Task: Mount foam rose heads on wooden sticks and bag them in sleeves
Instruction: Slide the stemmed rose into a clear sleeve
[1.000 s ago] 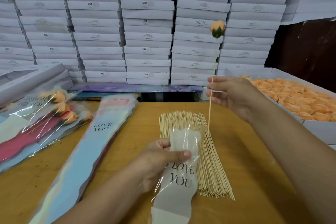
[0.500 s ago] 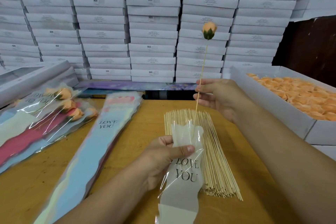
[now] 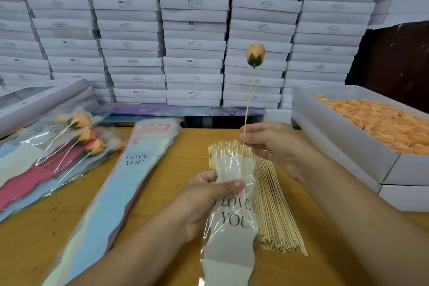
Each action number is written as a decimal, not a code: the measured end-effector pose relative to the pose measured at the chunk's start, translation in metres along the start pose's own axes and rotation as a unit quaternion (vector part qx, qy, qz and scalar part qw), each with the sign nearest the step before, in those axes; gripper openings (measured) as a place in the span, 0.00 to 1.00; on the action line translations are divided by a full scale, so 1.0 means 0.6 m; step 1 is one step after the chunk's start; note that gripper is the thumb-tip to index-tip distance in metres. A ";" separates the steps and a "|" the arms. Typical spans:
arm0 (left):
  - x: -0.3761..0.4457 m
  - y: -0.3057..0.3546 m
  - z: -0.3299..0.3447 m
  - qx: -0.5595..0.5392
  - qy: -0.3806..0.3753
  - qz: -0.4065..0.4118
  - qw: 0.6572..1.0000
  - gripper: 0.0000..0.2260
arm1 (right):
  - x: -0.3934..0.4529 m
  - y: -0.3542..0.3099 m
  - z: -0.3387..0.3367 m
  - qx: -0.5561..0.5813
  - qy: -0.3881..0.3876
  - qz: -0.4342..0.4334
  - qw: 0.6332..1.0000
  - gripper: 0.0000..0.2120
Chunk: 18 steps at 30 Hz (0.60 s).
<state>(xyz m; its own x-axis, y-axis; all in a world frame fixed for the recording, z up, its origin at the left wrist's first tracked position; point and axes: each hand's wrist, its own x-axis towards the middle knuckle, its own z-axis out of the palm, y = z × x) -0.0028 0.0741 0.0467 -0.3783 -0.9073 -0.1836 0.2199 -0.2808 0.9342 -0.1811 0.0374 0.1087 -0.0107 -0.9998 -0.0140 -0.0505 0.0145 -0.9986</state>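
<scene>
An orange foam rose head (image 3: 255, 54) with a green base sits on top of a thin wooden stick (image 3: 248, 102) held nearly upright. My right hand (image 3: 274, 144) pinches the stick below its middle. The stick's lower end is inside the open top of a clear "LOVE YOU" sleeve (image 3: 232, 213). My left hand (image 3: 206, 202) grips that sleeve near its mouth, thumb on the front. Under the sleeve lies a bundle of bare wooden sticks (image 3: 271, 206) on the wooden table (image 3: 162, 193).
A white box (image 3: 348, 146) full of orange rose heads (image 3: 383, 123) stands at the right. A stack of flat sleeves (image 3: 120, 183) lies left of centre. Bagged roses (image 3: 58, 153) are piled at the far left. White cartons (image 3: 192, 30) wall the back.
My right hand moved the rose on its stick left and down, and the stick's lower end went into the sleeve's mouth. My left hand kept its hold on the sleeve.
</scene>
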 end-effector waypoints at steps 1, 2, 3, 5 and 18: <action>-0.001 0.000 0.001 0.003 -0.004 0.000 1.000 0.09 | 0.000 0.001 -0.002 -0.003 -0.004 0.004 1.000 0.06; -0.002 -0.001 0.002 0.006 -0.007 -0.001 1.000 0.09 | 0.000 0.000 -0.004 0.000 -0.008 0.008 1.000 0.06; -0.003 -0.002 0.004 0.008 -0.010 -0.004 1.000 0.08 | 0.001 -0.003 -0.006 0.007 -0.008 0.010 1.000 0.05; -0.005 -0.004 0.007 0.015 -0.018 -0.009 1.000 0.08 | 0.007 -0.012 -0.011 0.029 0.009 0.006 1.000 0.02; -0.012 -0.005 0.009 0.025 -0.035 -0.018 0.999 0.09 | 0.029 -0.021 -0.025 0.055 0.068 -0.010 0.996 0.03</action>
<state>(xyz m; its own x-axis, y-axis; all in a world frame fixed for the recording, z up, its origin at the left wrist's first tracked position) -0.0055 0.0829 0.0468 -0.4475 -0.8721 -0.1980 0.1609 -0.2963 0.9414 -0.1956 0.0198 0.1216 -0.1455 -0.9893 0.0064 0.0577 -0.0150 -0.9982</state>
